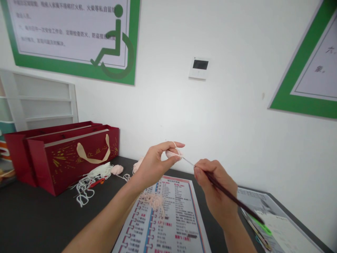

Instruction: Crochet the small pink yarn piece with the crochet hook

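Observation:
My left hand [154,161] pinches a small pale pink crochet piece [171,154] between thumb and fingers, with a strand of yarn looped over the raised index finger. In my right hand [219,191] is a crochet hook [234,199] with a long dark handle, gripped like a pen. Its thin metal shaft points left, and the tip meets the pink piece at my left fingertips. Both hands are above the table, over a printed sheet [184,218] of text. Loose pale pink yarn [155,201] hangs or lies below my left wrist; which, I cannot tell.
Dark red paper bags [76,158] stand on the black table [52,221] at left. Beside them lie tangled white yarn [98,173] and a small pink yarn ball [117,170]. More papers [284,228] and a bright green item [265,228] are at right. A white wall [231,130] rises behind.

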`<action>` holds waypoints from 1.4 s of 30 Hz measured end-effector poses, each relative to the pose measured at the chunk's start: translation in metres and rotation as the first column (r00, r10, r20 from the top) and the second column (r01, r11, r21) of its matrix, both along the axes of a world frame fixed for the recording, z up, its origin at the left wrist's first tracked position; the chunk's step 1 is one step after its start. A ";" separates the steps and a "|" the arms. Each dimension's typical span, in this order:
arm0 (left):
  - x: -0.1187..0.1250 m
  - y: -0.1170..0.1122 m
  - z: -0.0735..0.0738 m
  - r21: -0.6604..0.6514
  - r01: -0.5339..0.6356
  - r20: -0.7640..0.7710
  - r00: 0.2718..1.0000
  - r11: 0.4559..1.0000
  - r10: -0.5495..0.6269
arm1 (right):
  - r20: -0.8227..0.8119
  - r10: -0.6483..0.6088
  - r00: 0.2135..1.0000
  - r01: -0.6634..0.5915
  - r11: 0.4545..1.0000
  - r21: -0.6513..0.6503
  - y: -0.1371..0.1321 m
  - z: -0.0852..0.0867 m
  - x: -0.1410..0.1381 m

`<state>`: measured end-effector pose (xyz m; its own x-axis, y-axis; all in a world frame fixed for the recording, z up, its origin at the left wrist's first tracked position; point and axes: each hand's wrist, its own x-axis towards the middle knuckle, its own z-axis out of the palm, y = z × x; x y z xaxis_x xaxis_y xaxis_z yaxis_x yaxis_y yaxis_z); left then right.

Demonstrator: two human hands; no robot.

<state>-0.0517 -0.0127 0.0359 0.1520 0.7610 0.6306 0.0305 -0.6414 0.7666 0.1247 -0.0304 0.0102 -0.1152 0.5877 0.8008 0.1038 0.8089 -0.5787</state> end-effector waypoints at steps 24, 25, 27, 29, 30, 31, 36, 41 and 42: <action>0.005 -0.005 -0.001 -0.203 0.230 0.117 0.971 0.952 -0.209 | -0.446 0.337 0.829 -0.505 0.794 -0.338 0.010 0.015 0.002; 0.005 -0.006 -0.001 -0.201 0.236 0.105 0.970 0.951 -0.219 | -0.435 0.340 0.834 -0.501 0.796 -0.340 0.010 0.014 0.002; 0.004 -0.006 -0.001 -0.192 0.245 0.090 0.969 0.950 -0.231 | -0.418 0.342 0.842 -0.493 0.801 -0.338 0.009 0.015 0.003; 0.003 -0.006 -0.002 -0.178 0.243 0.088 0.969 0.954 -0.230 | -0.406 0.338 0.849 -0.481 0.812 -0.329 0.008 0.015 0.003; 0.003 -0.006 -0.002 -0.172 0.242 0.089 0.969 0.955 -0.229 | -0.402 0.336 0.852 -0.476 0.817 -0.326 0.008 0.016 0.003; 0.003 -0.006 -0.002 -0.168 0.242 0.089 0.969 0.956 -0.230 | -0.397 0.334 0.855 -0.472 0.820 -0.326 0.007 0.016 0.003; 0.004 -0.007 -0.001 -0.170 0.254 0.070 0.967 0.952 -0.246 | -0.385 0.330 0.862 -0.463 0.822 -0.331 0.007 0.018 0.005; 0.005 -0.007 -0.001 -0.180 0.268 0.076 0.963 0.946 -0.258 | -0.383 0.337 0.860 -0.466 0.825 -0.321 0.007 0.017 0.006; 0.005 -0.007 -0.002 -0.184 0.274 0.077 0.961 0.944 -0.264 | -0.382 0.341 0.859 -0.469 0.822 -0.323 0.007 0.017 0.006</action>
